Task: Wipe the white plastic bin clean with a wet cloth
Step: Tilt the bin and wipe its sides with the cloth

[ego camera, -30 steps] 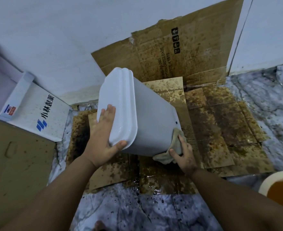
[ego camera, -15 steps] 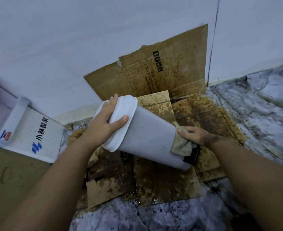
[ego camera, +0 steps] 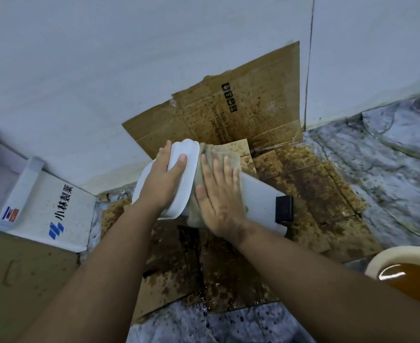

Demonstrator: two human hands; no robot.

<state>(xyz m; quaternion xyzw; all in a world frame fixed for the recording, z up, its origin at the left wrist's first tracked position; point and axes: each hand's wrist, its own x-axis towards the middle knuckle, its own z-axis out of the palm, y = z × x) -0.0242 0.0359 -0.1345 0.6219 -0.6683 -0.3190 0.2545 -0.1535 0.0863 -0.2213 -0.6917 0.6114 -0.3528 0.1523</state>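
The white plastic bin lies tilted on its side over wet cardboard, lid end toward the upper left, a black pedal at its base end. My left hand grips the white lid rim, thumb over the top. My right hand lies flat with fingers spread, pressing a greyish-beige wet cloth against the bin's side just below the lid. Part of the cloth is hidden under my palm.
Stained, wet cardboard sheets cover the marble floor; another sheet leans on the white wall. A white printed box lies at left. A cream basin of brown water stands at lower right.
My right hand slid the cloth from the bin's base end up to just below the lid. The bin turned so its pedal faces right. My left hand kept its grip on the lid.
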